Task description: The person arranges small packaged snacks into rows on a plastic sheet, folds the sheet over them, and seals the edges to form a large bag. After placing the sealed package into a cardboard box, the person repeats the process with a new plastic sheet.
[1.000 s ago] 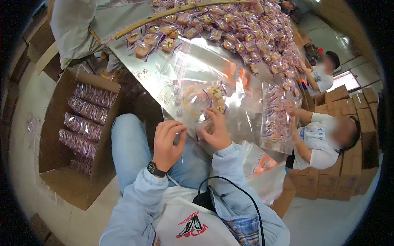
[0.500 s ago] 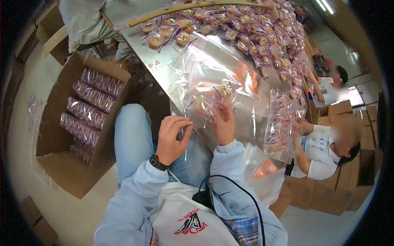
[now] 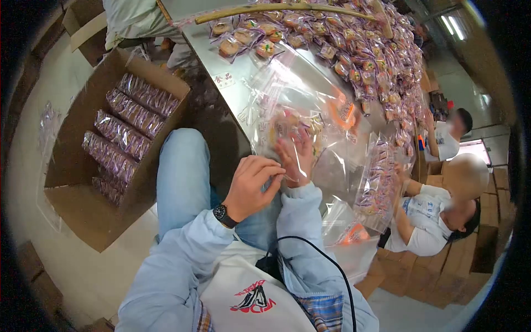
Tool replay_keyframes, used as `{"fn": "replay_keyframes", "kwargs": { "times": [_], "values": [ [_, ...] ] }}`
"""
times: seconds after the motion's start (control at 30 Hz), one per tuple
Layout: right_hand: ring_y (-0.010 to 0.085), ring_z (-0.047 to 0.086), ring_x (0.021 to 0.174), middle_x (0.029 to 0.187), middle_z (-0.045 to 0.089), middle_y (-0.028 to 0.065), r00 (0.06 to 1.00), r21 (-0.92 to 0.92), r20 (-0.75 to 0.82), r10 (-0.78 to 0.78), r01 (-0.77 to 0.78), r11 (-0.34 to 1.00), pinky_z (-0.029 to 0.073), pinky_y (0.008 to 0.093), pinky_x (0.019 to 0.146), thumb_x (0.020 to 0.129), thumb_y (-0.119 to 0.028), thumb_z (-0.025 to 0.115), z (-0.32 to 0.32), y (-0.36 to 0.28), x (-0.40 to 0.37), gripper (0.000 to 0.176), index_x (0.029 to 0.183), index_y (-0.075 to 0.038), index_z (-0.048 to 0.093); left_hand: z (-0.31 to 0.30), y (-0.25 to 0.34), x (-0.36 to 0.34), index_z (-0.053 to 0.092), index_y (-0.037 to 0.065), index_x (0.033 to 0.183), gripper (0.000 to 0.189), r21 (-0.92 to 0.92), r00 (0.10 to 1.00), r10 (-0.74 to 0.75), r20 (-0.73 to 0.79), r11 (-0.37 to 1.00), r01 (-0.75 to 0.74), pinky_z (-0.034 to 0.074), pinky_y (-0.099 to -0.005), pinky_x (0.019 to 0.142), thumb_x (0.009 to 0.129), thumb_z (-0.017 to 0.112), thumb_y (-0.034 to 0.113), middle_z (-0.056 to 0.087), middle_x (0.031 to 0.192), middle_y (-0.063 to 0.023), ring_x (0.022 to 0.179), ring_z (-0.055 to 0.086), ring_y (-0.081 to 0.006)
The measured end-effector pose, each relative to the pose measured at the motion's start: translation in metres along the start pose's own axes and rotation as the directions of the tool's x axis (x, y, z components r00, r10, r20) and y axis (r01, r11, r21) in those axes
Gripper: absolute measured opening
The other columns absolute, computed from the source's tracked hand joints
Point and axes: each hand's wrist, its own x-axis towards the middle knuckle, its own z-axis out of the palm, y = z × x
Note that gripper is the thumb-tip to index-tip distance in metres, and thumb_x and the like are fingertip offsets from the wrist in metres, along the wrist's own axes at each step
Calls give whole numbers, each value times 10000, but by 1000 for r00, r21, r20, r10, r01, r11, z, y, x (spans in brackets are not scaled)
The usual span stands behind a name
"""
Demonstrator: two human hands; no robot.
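My left hand [image 3: 251, 185], with a black watch at its wrist, is closed in a pinch on the edge of a clear plastic bag [image 3: 264, 131]. Fingers spread, my right hand [image 3: 296, 157] lies at the bag's opening; glare hides whether it is inside or behind the film. Just past its fingertips, several small wrapped cakes [image 3: 293, 119] show through the plastic. Under and beyond these lie flat clear bags with orange print [image 3: 342, 110] on the metal table [image 3: 207, 47].
A big heap of wrapped cakes [image 3: 381, 72] covers the far table, with a wooden stick [image 3: 276, 8] across it. To the left stands an open carton [image 3: 72, 191] holding rows of filled packs [image 3: 123, 130]. A co-worker [image 3: 426, 210] at right handles a filled bag [image 3: 376, 180].
My left hand has moved right, close to my right wrist. My right hand's fingers have spread and reach farther toward the cakes. The whole view has shifted slightly.
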Motion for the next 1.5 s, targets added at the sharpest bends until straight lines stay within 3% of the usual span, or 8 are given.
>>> {"fn": "replay_keyframes", "kwargs": {
  "times": [0.13,0.3,0.6,0.7,0.93,1.17,1.43,1.5],
  "values": [
    [211,678,843,1260,537,158,976,-163,-219,12,-48,985,606,347,759,875,-152,844,7,10,28,785,1452,-48,322,2,-1,-4,720,71,983,194,-19,999,7,40,1000,-6,500,-405,865,804,774,20,711,1028,-77,963,652,-290],
    [404,522,1294,1411,505,278,901,-672,-132,-414,226,705,433,476,1106,860,-388,847,-3,34,67,1004,1519,97,264,-1,-1,-7,722,75,971,179,-13,999,-29,41,999,29,484,-409,906,806,782,40,710,1029,-71,970,652,-279],
    [296,688,1064,1135,637,178,954,-16,275,-120,129,992,598,430,940,968,-111,683,21,19,55,383,1303,-26,518,-1,-2,-12,721,82,985,140,-165,991,-131,40,977,135,389,-473,1123,857,772,106,622,1256,-128,1244,553,-349],
    [234,677,1045,1083,650,125,969,403,215,122,-202,893,574,342,918,935,-21,712,52,1,42,471,1339,-33,471,7,-3,-19,708,71,1005,142,-299,987,-126,101,942,151,403,-485,1110,872,752,97,613,1268,-137,1290,530,-363],
    [184,658,1050,1183,660,116,982,-86,-81,-173,166,982,537,289,855,915,-41,750,56,34,63,531,1375,-11,486,-11,7,-10,698,83,982,98,-93,976,10,219,996,11,393,-499,1107,932,708,167,590,1317,-138,1303,497,-379],
    [245,650,1138,1339,615,167,910,-365,70,-408,404,839,550,359,947,909,-20,726,-28,10,54,594,1440,5,459,0,-6,-15,693,79,992,146,-322,970,-30,242,941,110,377,-475,1114,937,715,213,572,1379,-154,1284,492,-361],
    [205,651,1126,1383,619,126,994,-151,107,-21,37,988,538,327,945,864,37,683,-35,-21,22,613,1451,-11,513,34,-70,37,431,-4,1476,766,90,976,-209,-57,973,213,368,-488,1162,884,810,300,432,1512,-275,1388,444,-459],
    [198,653,1121,1357,640,116,964,-256,221,-148,204,945,533,323,951,882,37,672,-39,1,28,568,1431,-9,534,60,-104,38,292,-46,1531,893,-298,891,-453,-5,851,432,357,-485,1181,895,814,302,381,1542,-303,1424,420,-443]
  ]
}}
